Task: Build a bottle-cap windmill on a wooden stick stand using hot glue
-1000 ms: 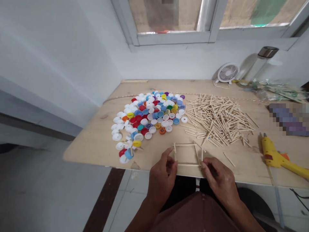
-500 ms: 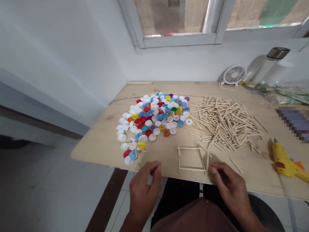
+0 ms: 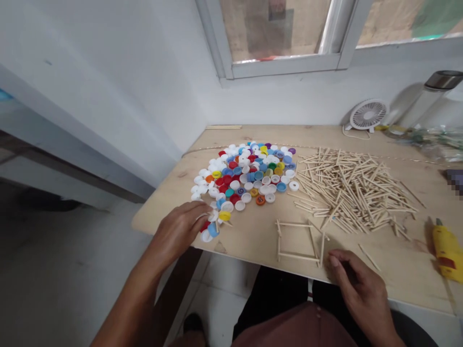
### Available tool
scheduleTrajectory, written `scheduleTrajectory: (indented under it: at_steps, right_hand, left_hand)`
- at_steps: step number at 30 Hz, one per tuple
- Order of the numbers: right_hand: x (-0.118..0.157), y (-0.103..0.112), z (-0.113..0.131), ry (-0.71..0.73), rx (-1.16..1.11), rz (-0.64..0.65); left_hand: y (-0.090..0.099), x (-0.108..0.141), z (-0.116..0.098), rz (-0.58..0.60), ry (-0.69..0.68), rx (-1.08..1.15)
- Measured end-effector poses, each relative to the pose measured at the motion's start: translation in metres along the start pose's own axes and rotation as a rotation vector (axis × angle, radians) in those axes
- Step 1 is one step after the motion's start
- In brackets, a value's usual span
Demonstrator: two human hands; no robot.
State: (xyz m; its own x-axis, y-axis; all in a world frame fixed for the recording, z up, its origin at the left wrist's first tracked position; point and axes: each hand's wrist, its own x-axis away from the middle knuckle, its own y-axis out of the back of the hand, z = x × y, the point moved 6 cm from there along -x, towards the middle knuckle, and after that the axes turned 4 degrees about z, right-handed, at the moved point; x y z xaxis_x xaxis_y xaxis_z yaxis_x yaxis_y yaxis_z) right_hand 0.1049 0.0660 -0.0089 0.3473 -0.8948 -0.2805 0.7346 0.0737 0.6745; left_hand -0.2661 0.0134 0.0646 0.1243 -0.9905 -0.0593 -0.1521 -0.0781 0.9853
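My left hand reaches to the near left end of a pile of bottle caps. Its bent fingers and thumb close on a white bottle cap, partly covered by the fingertips. A yellow cap and a blue cap lie just beside it, with short sticks among them. My right hand rests at the table's near edge, fingers curled and thumb against them, nothing visible in the pinch. Left of it lies a square frame of wooden sticks, with another loose stick along its right side.
A large heap of wooden sticks spreads right of the caps. A yellow glue gun lies at the right. Behind are a small white fan and a clear bottle. One single stick lies near my right hand.
My left hand has moved left and forward from the table's edge to the caps, closing on a white one. My right hand stays by the stick frame. The view has shifted left.
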Motion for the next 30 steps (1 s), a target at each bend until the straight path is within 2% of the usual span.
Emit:
scheduleTrajectory:
  at_steps: [4, 8, 15, 18, 23, 26, 30]
  right_hand:
    - [0.0, 0.0, 0.0, 0.006, 0.003, 0.008]
    - [0.0, 0.001, 0.001, 0.032, -0.001, 0.005]
    - [0.003, -0.002, -0.003, 0.053, -0.009, -0.004]
    - [0.003, -0.002, -0.002, 0.039, -0.017, 0.0]
    - [0.003, 0.003, -0.003, -0.044, -0.076, -0.026]
    - [0.004, 0.01, -0.009, -0.138, -0.134, -0.108]
    - [0.001, 0.023, 0.001, -0.13, -0.19, -0.174]
  left_hand:
    - [-0.007, -0.01, -0.006, 0.208, -0.028, -0.114]
    - [-0.011, -0.013, -0.01, 0.327, -0.047, -0.173]
    - [-0.012, -0.009, -0.01, 0.316, -0.05, -0.113]
    - [-0.012, -0.001, 0.002, 0.23, -0.018, 0.059]
    - [-0.008, 0.023, 0.023, -0.06, 0.169, 0.487]
    - [-0.001, 0.037, 0.016, -0.239, 0.258, 0.763]
    - [0.008, 0.054, -0.013, -0.352, 0.351, 0.981]
